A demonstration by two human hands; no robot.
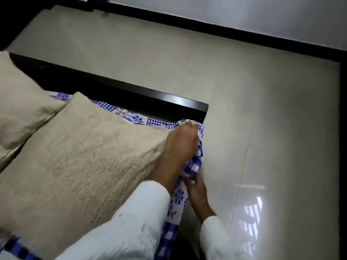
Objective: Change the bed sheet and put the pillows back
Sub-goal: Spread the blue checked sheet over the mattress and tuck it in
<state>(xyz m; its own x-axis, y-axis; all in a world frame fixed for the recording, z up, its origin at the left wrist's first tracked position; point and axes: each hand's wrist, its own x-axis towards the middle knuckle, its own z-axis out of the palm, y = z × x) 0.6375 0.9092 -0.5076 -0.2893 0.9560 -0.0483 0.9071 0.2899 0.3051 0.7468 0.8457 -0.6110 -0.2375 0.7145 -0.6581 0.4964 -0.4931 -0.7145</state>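
Both hands (181,143) blurred, fingers buried in bed sheet (195,162) corner.

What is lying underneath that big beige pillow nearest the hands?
The nearer beige pillow lies on a blue-and-white checked, flowered sheet, which shows along its far edge and near corner. What the sheet covers beneath the pillow, presumably a mattress, cannot be seen.
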